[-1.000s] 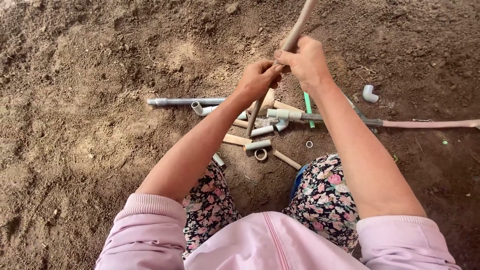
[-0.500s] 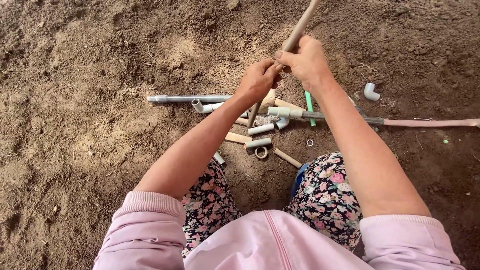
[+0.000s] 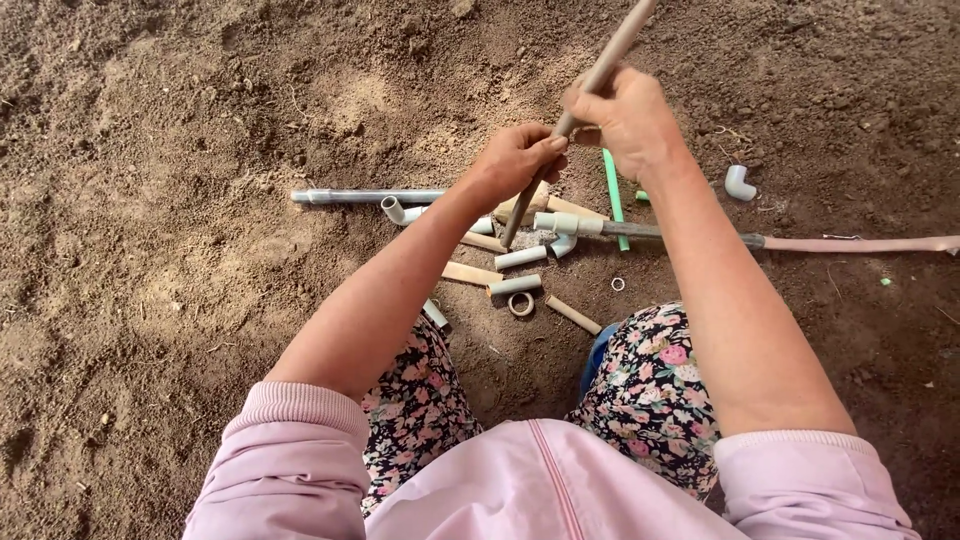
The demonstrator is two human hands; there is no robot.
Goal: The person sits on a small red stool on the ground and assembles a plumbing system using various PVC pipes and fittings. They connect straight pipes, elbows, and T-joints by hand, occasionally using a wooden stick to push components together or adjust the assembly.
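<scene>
Both of my hands grip one long brown pipe (image 3: pixel 612 55) that slants from the top of the view down toward the ground. My left hand (image 3: pixel 520 160) closes around its lower part, and my right hand (image 3: pixel 625 115) holds it just above. The pipe's lower end (image 3: pixel 510 237) hangs over a small heap of short grey and tan pipe pieces (image 3: pixel 520 258) lying on the dirt between my knees.
A long grey pipe (image 3: pixel 365 196) lies to the left, a pinkish pipe (image 3: pixel 860 243) runs to the right edge. A white elbow fitting (image 3: pixel 738 183), a green stick (image 3: pixel 613 195) and a small ring (image 3: pixel 520 304) lie on loose brown soil (image 3: pixel 180 120).
My hands and the brown pipe have barely shifted; the grip stays the same across the frames.
</scene>
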